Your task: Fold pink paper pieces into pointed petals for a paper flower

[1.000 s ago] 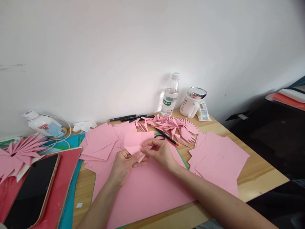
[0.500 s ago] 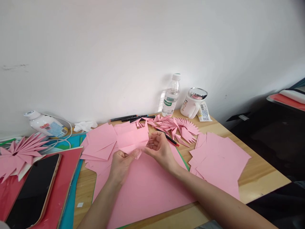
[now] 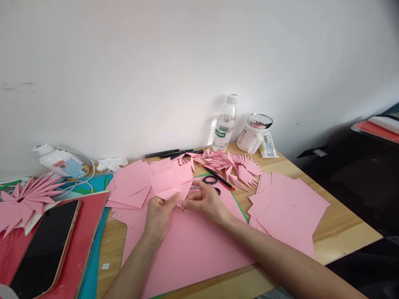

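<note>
A pink sheet of paper (image 3: 172, 179), partly folded at its near side, is held up over a large pink sheet (image 3: 196, 249). My left hand (image 3: 160, 216) pinches its lower edge between thumb and fingers. On the right of the same edge, my right hand (image 3: 207, 201) is closed on the paper, thumb beside the left thumb. Behind the right hand lie black-handled scissors (image 3: 210, 180), their blades mostly hidden. Loose pink squares (image 3: 129, 182) lie just left of the held paper, and more pink squares (image 3: 289, 203) lie to the right.
Folded pink pieces (image 3: 240, 164), black pens (image 3: 174, 153), a water bottle (image 3: 224, 126) and a white mug (image 3: 254, 135) line the wall. At left are a phone (image 3: 45, 249) on a red folder (image 3: 87, 220), a pink paper pinwheel (image 3: 26, 203) and a white bottle (image 3: 60, 162).
My right hand has lowered and its raised fingers have come down onto the paper's right side, uncovering the scissors. The near fold has shifted slightly; the left hand stays in place.
</note>
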